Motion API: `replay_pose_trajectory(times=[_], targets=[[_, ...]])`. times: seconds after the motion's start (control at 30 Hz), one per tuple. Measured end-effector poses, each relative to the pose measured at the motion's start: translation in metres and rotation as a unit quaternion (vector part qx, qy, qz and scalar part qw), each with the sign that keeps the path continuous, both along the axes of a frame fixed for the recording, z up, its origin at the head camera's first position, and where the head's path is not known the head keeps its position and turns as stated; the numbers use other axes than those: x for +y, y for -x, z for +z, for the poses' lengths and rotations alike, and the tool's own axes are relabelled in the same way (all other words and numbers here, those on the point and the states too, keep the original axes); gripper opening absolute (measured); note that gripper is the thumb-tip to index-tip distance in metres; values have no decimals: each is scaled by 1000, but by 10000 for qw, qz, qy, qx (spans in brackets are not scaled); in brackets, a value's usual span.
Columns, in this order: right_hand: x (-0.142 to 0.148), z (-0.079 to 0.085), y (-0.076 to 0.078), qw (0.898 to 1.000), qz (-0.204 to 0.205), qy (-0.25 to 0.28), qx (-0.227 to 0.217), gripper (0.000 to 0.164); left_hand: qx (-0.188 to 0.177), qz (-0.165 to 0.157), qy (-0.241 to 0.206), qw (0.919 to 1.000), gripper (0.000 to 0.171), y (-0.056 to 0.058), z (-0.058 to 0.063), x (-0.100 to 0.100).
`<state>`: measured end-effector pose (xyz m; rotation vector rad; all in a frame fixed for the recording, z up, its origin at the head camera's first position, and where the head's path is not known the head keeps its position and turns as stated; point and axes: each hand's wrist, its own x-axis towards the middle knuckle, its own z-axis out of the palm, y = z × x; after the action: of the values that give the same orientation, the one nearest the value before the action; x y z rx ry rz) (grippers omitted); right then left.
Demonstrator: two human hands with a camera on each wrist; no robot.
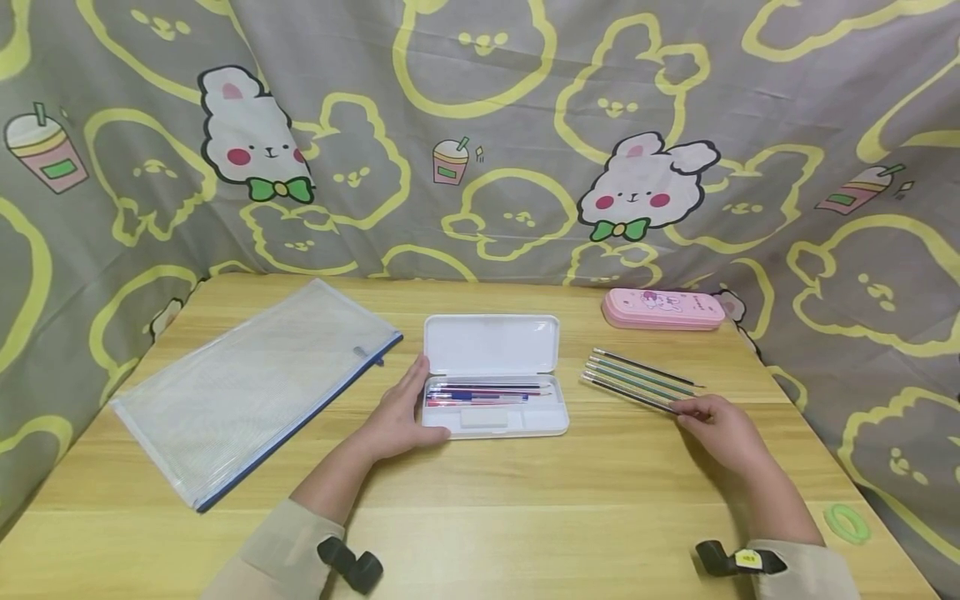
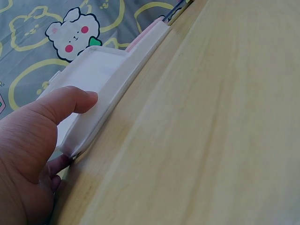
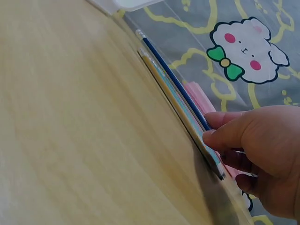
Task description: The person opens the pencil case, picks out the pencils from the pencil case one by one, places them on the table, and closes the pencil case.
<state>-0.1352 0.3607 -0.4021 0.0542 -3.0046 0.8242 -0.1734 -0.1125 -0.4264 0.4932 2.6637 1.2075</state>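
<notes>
A white pencil case (image 1: pixel 492 433) lies with its lid raised at the middle of the table. Several pens and pencils (image 1: pixel 487 393) and a white eraser (image 1: pixel 483 417) are inside it. My left hand (image 1: pixel 397 417) holds the case's left end; its thumb bends over the front rim in the left wrist view. To the right, several pencils (image 1: pixel 645 374) lie side by side on the table. My right hand (image 1: pixel 720 429) pinches a dark blue pencil (image 3: pixel 173 80) by its end between thumb and forefinger, at the near side of that row.
A clear zip pouch (image 1: pixel 255 392) with a blue zip edge lies flat at the left. Toward the back right stands a closed pink pencil case (image 1: pixel 663 309). A green ring (image 1: pixel 847 523) is near the right edge. Patterned curtain (image 1: pixel 517 125) surrounds the table's back and sides.
</notes>
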Motion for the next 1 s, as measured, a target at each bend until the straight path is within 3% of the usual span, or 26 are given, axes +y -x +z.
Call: replay_pose_trajectory(times=[1.0], targets=[[7, -10, 3, 9999, -7, 23, -121, 23, -23, 0, 3, 10000, 120, -1, 1, 1]])
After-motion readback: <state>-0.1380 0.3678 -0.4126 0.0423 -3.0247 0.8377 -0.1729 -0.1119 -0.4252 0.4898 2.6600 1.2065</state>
